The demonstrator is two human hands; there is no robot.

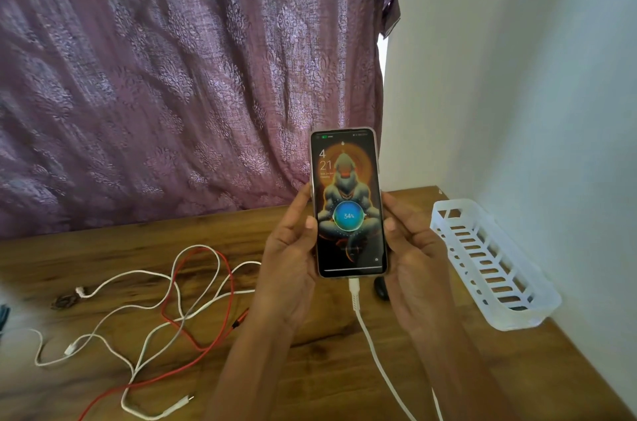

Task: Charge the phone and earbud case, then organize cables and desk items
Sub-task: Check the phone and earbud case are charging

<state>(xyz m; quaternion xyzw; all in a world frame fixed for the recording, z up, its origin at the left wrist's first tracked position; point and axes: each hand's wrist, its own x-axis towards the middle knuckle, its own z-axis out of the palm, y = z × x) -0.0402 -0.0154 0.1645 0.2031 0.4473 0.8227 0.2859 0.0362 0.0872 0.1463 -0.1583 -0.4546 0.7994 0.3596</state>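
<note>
Phone (pixel 348 203), glossy rounded slab, left hand (pixel 289 258) and right hand (pixel 417 262) gripping its edges, ribbed white cable (pixel 355 296) plugged beneath

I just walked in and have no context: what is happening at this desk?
A person holds a phone upright in both hands, the left hand and the right hand gripping its sides above the desk. A white cable is plugged into its bottom, and the screen shows a charging ring at 34%. A tangle of cables, white and red, lies loose on the left. A white basket stands by the wall.
</note>
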